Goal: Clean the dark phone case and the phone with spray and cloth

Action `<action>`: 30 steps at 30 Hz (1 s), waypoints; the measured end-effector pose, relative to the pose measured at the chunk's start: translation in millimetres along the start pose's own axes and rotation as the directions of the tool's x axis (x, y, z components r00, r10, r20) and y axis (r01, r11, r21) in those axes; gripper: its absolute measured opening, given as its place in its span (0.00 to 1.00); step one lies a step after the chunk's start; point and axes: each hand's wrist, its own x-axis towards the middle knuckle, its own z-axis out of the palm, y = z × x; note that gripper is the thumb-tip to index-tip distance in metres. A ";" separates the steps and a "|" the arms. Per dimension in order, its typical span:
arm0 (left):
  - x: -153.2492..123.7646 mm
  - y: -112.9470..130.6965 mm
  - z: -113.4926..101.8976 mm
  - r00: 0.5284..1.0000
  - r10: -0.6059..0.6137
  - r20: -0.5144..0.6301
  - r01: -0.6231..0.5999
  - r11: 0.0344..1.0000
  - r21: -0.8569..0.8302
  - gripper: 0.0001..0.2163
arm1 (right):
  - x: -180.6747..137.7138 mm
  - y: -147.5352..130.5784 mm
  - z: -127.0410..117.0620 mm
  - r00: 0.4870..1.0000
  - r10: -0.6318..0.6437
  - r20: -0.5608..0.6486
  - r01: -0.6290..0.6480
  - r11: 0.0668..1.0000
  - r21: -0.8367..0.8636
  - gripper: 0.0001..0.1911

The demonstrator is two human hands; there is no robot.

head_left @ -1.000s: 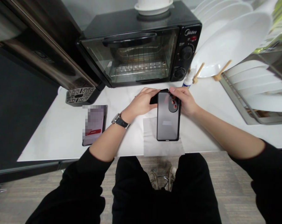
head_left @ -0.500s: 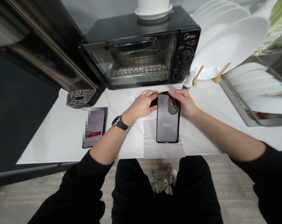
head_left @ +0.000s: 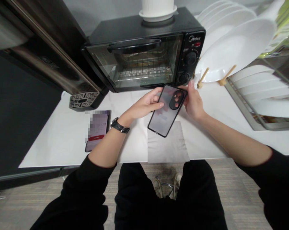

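A translucent grey phone case (head_left: 162, 119) with a black rim is tilted, its lower end toward the left. Skin shows through its camera holes and faintly through its back, so it looks to be without a phone. My left hand (head_left: 145, 103), with a watch (head_left: 120, 125) on the wrist, grips its left edge, thumb on the outer face and fingers partly behind. At the upper right edge, my right hand (head_left: 193, 100) is closed on the case, some fingers hidden behind it. Underneath lies a grey cloth (head_left: 167, 147) on the white counter (head_left: 132, 150).
To the left, a lit phone (head_left: 98, 131) lies near my forearm. Behind my hands stands a black toaster oven (head_left: 142, 60). A drip tray (head_left: 82, 100) juts out at the left. White plates (head_left: 240, 41) in a wooden rack and a metal dish rack (head_left: 249, 118) occupy the right.
The phone case has turned from upright to tilted and risen a little away from me. My left thumb now lies over its outer face. My right hand has shifted slightly to the right.
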 end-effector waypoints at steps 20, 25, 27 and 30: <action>3.3 -14.2 -19.3 0.987 -0.104 -0.123 0.139 0.938 0.318 0.15 | -12.4 -22.1 -5.2 0.627 0.126 0.769 0.119 0.960 -0.254 0.15; 0.2 -15.2 -10.4 0.992 -0.120 -0.029 0.121 0.910 0.396 0.19 | -10.2 -38.0 -9.9 0.886 0.078 0.457 -0.122 0.990 0.067 0.22; -1.9 -10.7 -4.8 0.990 -0.137 0.046 0.106 0.907 0.407 0.21 | -8.8 -41.5 -10.4 0.945 0.098 0.312 -0.138 0.984 0.110 0.24; -4.6 -2.4 2.4 0.979 -0.119 0.168 0.045 0.920 0.390 0.20 | -6.9 -43.6 -10.1 0.973 0.116 0.198 -0.141 0.983 0.117 0.26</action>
